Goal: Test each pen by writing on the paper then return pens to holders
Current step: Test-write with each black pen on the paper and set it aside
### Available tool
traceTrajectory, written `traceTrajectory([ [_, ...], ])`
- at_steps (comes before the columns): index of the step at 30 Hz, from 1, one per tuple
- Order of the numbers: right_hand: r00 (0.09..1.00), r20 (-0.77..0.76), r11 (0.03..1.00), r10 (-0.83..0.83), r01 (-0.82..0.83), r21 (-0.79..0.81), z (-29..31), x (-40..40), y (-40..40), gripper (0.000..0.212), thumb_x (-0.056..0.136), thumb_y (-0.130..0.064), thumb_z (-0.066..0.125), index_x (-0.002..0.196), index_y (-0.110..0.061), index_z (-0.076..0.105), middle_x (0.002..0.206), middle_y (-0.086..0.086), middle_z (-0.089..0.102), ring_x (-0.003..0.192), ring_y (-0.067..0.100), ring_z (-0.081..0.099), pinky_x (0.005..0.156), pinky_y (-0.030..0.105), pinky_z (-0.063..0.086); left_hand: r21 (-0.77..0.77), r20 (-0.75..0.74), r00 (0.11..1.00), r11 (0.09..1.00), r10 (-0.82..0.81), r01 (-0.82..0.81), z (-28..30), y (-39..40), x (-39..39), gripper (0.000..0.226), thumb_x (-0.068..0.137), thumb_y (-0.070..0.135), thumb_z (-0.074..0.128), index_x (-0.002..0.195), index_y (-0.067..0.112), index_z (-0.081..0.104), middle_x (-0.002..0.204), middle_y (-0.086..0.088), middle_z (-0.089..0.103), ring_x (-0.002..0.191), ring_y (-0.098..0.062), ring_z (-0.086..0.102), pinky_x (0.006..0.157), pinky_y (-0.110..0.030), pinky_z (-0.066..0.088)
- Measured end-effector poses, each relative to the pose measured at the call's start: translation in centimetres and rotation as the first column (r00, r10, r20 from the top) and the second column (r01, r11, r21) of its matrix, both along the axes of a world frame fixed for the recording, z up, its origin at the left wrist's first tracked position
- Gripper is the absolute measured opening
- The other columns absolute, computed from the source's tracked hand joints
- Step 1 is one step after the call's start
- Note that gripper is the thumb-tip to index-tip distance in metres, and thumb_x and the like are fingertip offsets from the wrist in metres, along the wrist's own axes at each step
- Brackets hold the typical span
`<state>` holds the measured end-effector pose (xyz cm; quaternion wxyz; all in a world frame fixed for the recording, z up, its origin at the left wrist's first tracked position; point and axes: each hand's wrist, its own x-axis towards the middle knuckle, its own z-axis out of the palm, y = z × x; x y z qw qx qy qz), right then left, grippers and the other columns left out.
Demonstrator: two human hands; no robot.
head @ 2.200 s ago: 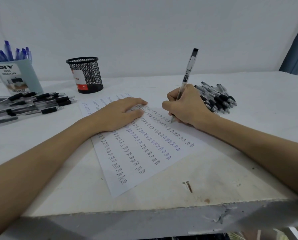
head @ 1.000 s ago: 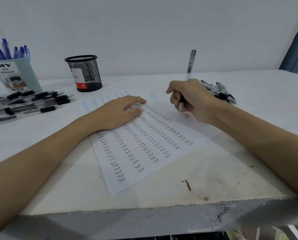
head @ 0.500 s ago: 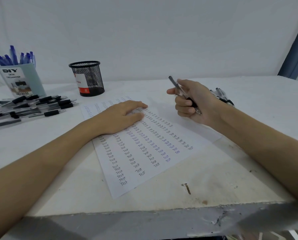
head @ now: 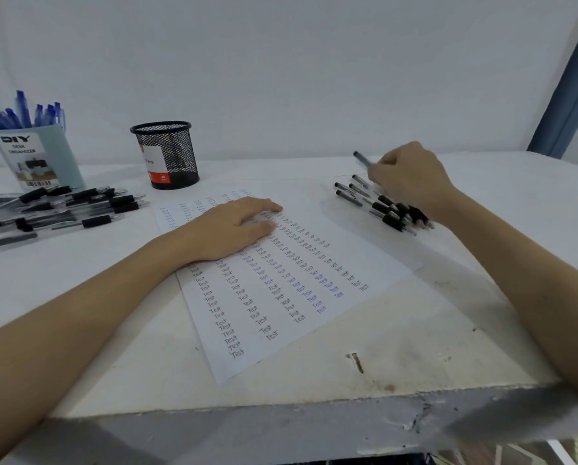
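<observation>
On table (head: 314, 370): one paper (head: 280, 297), two holders (head: 166, 152).

L hand (head: 233, 228) flat, R hand (head: 410, 177) fingers curled in grip

Two pen holders (head: 165, 154) (head: 40, 159), one paper (head: 280, 280), two loose pen piles (head: 62, 209) (head: 381, 206), two hands (head: 227, 229) (head: 411, 176).

Soft even light, faint shadows, wide-angle bending, slight blur
</observation>
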<state>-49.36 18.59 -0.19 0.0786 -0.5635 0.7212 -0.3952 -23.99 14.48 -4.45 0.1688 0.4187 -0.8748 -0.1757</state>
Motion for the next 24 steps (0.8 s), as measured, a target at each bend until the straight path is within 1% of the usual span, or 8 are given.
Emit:
traceTrajectory([
  [2, 0.976, -0.213, 0.998, -0.039, 0.050, 0.043, -0.5, -0.7, -0.2, 0.024, 0.084, -0.019, 0.057, 0.092, 0.001, 0.069, 0.069, 0.014, 0.060, 0.065, 0.025, 0.049, 0.057, 0.024, 0.037, -0.001, 0.002, 1.000, 1.000, -0.003, 0.003, 0.0, -0.1, 0.0, 0.037, 0.097, 0.038, 0.042, 0.134, 0.039, 0.043, 0.145, 0.014, 0.038, 0.131, -0.005, 0.034, 0.101, -0.020, 0.023],
  [5, 0.950, -0.306, 0.995, -0.056, 0.078, 0.060, -1.1, -1.1, -0.4, 0.015, 0.079, -0.014, 0.065, 0.090, -0.005, 0.071, 0.070, 0.007, 0.063, 0.074, 0.028, 0.058, 0.050, 0.019, 0.033, -0.006, -0.005, 1.000, 1.000, -0.008, 0.008, -0.1, -0.2, 0.0, 0.037, 0.097, 0.039, 0.043, 0.133, 0.040, 0.044, 0.145, 0.015, 0.038, 0.133, -0.006, 0.033, 0.102, -0.020, 0.022],
  [7, 0.945, -0.316, 0.993, -0.082, 0.103, 0.050, -1.2, -1.2, -0.6, 0.013, 0.076, -0.014, 0.068, 0.086, -0.005, 0.070, 0.083, 0.011, 0.069, 0.080, 0.030, 0.061, 0.050, 0.021, 0.033, -0.005, -0.013, 1.000, 1.000, -0.008, 0.008, -0.2, -0.2, 0.0, 0.037, 0.097, 0.039, 0.043, 0.134, 0.039, 0.044, 0.144, 0.015, 0.038, 0.131, -0.004, 0.034, 0.101, -0.020, 0.022],
  [9, 0.945, -0.313, 0.992, -0.094, 0.114, 0.045, -1.2, -1.2, -0.6, 0.011, 0.076, -0.016, 0.069, 0.084, -0.009, 0.070, 0.086, 0.010, 0.068, 0.079, 0.027, 0.058, 0.051, 0.021, 0.033, -0.011, -0.016, 1.000, 1.000, -0.015, 0.015, -0.3, -0.4, 0.1, 0.037, 0.097, 0.039, 0.043, 0.134, 0.040, 0.044, 0.144, 0.015, 0.039, 0.131, -0.005, 0.034, 0.101, -0.020, 0.023],
  [14, 0.949, -0.299, 0.994, -0.101, 0.111, 0.017, -0.8, -0.8, -0.2, 0.012, 0.077, -0.019, 0.067, 0.084, -0.009, 0.070, 0.072, 0.006, 0.063, 0.074, 0.025, 0.055, 0.050, 0.018, 0.031, -0.033, -0.033, 0.999, 0.999, -0.021, 0.020, -0.4, -0.6, 0.1, 0.035, 0.096, 0.040, 0.045, 0.131, 0.039, 0.047, 0.141, 0.016, 0.042, 0.130, -0.003, 0.035, 0.099, -0.019, 0.023],
  [17, 0.966, -0.241, 0.995, -0.092, 0.083, -0.046, -0.1, 0.0, 0.4, 0.014, 0.080, -0.021, 0.060, 0.082, -0.010, 0.069, 0.061, 0.001, 0.057, 0.069, 0.024, 0.055, 0.050, 0.019, 0.032, -0.075, -0.071, 0.997, 0.997, -0.022, 0.017, -0.2, -0.2, 0.1, 0.037, 0.092, 0.049, 0.046, 0.125, 0.035, 0.054, 0.135, 0.015, 0.048, 0.125, -0.003, 0.041, 0.100, -0.020, 0.027],
  [21, 0.957, -0.291, 0.994, 0.014, -0.046, -0.102, 2.1, 3.6, 0.8, 0.016, 0.083, -0.022, 0.057, 0.084, -0.011, 0.069, 0.069, 0.005, 0.064, 0.071, 0.024, 0.057, 0.055, 0.025, 0.036, -0.113, -0.084, 0.996, 0.993, 0.032, -0.041, 0.7, 0.4, 1.6, 0.030, 0.095, 0.040, 0.046, 0.121, 0.031, 0.057, 0.133, 0.015, 0.049, 0.124, -0.003, 0.042, 0.104, -0.025, 0.031],
  [24, 0.921, -0.353, 0.974, 0.165, -0.209, -0.090, 4.0, 8.0, 0.3, 0.018, 0.086, -0.025, 0.058, 0.084, -0.011, 0.069, 0.067, 0.002, 0.059, 0.073, 0.023, 0.055, 0.055, 0.024, 0.034, -0.139, -0.054, 0.995, 0.986, 0.085, -0.092, 1.2, 0.9, 4.8, 0.027, 0.095, 0.037, 0.046, 0.119, 0.033, 0.058, 0.131, 0.015, 0.050, 0.123, -0.003, 0.043, 0.101, -0.023, 0.032],
])
